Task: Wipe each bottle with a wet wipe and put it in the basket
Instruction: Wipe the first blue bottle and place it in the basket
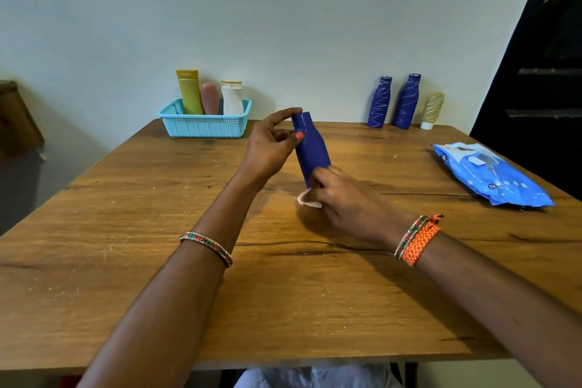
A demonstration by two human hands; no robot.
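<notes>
The left hand (271,148) pinches the neck of the near-upright blue bottle (310,148); the right hand (343,195) presses a wipe (307,200) against its base. The basket (204,123) sits left of the bottle, nearer the left hand.

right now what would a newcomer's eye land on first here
First the blue bottle at mid-table, the left hand pinching its neck while the right hand rubs a wipe at its base. Next the basket by the wall with three bottles inside, and two scribbled blue bottles far right.
</notes>
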